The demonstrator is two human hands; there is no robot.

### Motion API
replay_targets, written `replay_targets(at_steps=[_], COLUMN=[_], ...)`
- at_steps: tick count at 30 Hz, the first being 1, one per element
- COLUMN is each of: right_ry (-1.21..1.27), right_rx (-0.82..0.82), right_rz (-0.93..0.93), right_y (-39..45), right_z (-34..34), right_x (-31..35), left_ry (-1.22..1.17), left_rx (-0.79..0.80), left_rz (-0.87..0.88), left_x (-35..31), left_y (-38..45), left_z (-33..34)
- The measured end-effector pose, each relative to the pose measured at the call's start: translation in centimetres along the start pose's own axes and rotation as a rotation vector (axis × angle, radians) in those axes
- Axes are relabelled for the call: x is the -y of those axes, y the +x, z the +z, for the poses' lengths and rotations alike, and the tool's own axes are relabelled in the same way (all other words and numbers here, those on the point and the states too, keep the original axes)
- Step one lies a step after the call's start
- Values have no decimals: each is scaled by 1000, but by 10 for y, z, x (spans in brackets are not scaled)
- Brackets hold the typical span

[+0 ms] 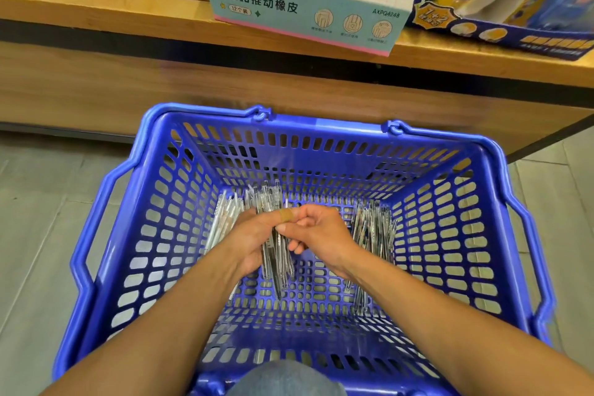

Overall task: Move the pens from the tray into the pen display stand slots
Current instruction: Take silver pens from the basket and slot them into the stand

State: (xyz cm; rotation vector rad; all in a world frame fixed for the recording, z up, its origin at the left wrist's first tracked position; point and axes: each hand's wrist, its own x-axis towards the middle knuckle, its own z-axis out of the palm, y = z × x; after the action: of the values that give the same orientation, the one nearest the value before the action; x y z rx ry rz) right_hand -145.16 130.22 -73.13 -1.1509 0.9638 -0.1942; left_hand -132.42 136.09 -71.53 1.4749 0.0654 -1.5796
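Observation:
A blue plastic basket point(475, 235) stands on the floor below me and holds clear-barrelled pens. My left hand point(254, 235) grips a bundle of pens point(276, 260) that points down toward the basket floor; a tan plaster wraps its thumb. My right hand point(321, 235) is closed around the same bundle from the right, fingers curled. More pens lie loose in the basket: one pile point(373, 235) at the right and another pile point(221, 225) at the left behind my left hand. No pen display stand is in view.
A wooden shelf point(128, 19) runs across the top of the view. On it stand a pale blue box of erasers point(305, 6) and a dark blue product box point(514, 32) at the right. Grey floor tiles point(41, 219) surround the basket. My knee point(286, 379) shows at the bottom.

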Motion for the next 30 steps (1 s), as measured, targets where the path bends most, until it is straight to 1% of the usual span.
replay_targets(at_steps=[4, 5, 7, 8, 9, 10, 11, 12, 13, 15, 20, 27, 30], right_ry=[74, 78, 13, -90, -276, -520, -741, -900, -981, -1042, -1157, -1191, -1262], right_rx=[42, 13, -135, -234, -332, -406, -450, -484, -504, -530, -519, -515, -482], right_rz=[66, 90, 158, 198, 237, 270, 297, 314, 319, 286, 233, 345, 368], right_y=[5, 8, 13, 14, 14, 14, 12, 10, 9, 9, 9, 17, 19], right_z=[-11, -16, -31, -39, -49, -59, -68, -74, -79, -85, -85, -83, -78], right_x=[-3, -6, -15, -23, -31, -38, -44, -48, -52, -58, -72, -65, -62], left_ry=[9, 9, 8, 8, 10, 17, 25, 29, 28, 20, 6, 50, 57], left_rx=[-54, -67, -87, -86, -81, -73, -65, -59, -54, -52, -61, -73, -78], left_rz=[3, -3, -14, -17, -19, -23, -29, -35, -40, -38, -33, -39, -40], left_x=[0, 0, -1, -1, -1, 0, 1, 2, 3, 3, 2, 4, 4], left_y=[3, 4, 7, 7, 8, 8, 9, 9, 9, 9, 9, 9, 10], left_z=[-1, -2, -3, -3, -3, -4, -4, -5, -5, -4, -4, -5, -5])
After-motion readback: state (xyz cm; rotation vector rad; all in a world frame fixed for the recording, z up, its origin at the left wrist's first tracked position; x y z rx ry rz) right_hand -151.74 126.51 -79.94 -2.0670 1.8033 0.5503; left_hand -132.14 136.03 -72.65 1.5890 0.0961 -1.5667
